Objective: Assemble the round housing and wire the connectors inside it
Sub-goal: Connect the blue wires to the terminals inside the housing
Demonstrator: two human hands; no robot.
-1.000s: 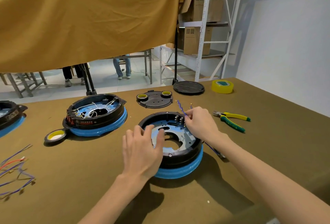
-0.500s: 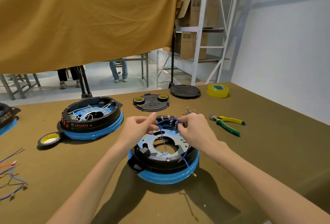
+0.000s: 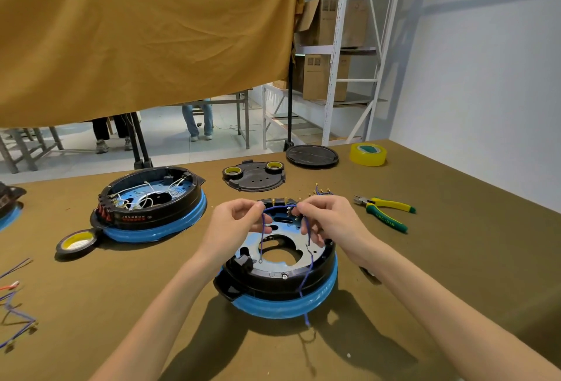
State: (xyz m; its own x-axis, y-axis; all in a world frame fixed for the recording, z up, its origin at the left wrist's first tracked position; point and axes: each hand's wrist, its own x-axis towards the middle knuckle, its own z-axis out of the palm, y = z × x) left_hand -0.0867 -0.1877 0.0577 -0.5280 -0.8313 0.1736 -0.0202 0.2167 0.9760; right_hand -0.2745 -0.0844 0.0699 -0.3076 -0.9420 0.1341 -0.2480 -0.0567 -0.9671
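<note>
Both forearms come into the head view bare, with no sleeve showing anywhere up to the lower edge. The left hand and the right hand are ungloved (no ring, watch or band shows on either wrist or on any visible finger). The nails look short and plain.

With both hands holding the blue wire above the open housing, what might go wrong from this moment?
1. The blue wire is stretched between the left hand and the right hand; a hard pull may strain its terminals.
2. One loose end hangs over the rim of the round housing down to the table, so it may snag there.
3. The loose terminals behind the housing lie near the right hand and may be scattered.
</note>
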